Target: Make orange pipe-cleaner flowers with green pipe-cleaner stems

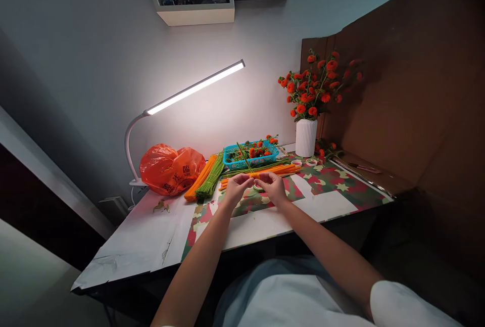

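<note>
Above the middle of the table, my left hand and my right hand meet at their fingertips. Both pinch a small orange pipe-cleaner piece, partly covered by the fingers. A green stem rises from it, tilted up and to the left. Just below the fingertips lies a roll of pale green tape. Behind the hands, loose orange pipe cleaners lie across the table. Left of them are a bundle of green pipe cleaners and a bundle of orange ones.
A blue basket holds orange flowers with green stems. A white ribbed vase of orange flowers stands at the back right, near tape rolls. An orange plastic bag and a lit lamp are on the left; brown cardboard walls the right.
</note>
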`<state>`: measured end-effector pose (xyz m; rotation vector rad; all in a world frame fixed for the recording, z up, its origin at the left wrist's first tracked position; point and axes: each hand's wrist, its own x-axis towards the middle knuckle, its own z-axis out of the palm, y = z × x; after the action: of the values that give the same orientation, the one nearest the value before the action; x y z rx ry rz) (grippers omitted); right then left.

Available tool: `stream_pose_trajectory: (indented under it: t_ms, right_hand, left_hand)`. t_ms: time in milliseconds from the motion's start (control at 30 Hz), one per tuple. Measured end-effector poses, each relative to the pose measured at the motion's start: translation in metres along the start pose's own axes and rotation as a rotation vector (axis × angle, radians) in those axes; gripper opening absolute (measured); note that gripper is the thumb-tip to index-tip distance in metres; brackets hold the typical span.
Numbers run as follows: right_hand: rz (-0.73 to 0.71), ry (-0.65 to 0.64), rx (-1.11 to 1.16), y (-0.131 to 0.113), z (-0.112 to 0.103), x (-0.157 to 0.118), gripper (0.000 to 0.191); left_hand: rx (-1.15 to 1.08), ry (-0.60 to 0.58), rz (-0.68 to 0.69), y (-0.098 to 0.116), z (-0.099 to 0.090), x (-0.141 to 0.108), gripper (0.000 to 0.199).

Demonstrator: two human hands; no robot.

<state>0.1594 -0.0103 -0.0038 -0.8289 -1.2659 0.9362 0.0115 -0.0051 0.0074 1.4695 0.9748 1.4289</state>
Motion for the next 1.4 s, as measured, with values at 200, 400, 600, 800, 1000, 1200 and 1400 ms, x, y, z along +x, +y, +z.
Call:
stream_pose_trajectory:
  t_ms: [200,400,600,800,1000,1200,1400]
  right_hand:
    - [0.083,-0.003,0.081,-0.001,0.001,0.001,0.034]
    - [0.113,-0.008,0.108,-0.004,0.001,0.002,0.035]
    - [0.109,-0.025,0.111,-0.001,0.000,0.002,0.038]
    - [0.137,-0.045,0.119,0.005,0.001,0.003,0.037]
    - [0.161,-0.037,0.149,0.004,0.002,0.004,0.039]
    - [0.118,-0.051,0.098,0.005,0.001,0.003,0.040]
    - [0.077,-0.042,0.065,0.010,0.001,0.004,0.039]
  left_hand:
    - [-0.035,0.001,-0.054,0.002,0.000,0.000,0.036]
    - [-0.047,-0.018,-0.102,0.001,-0.001,-0.001,0.039]
    - [-0.125,-0.070,-0.171,-0.001,-0.003,0.000,0.039]
    - [-0.132,-0.049,-0.201,-0.003,-0.005,0.000,0.034]
    - [-0.126,-0.062,-0.197,-0.001,-0.004,0.000,0.033]
    - [-0.094,-0.075,-0.189,0.005,-0.002,-0.002,0.036]
    - [-0.070,-0.091,-0.174,0.009,-0.001,-0.004,0.036]
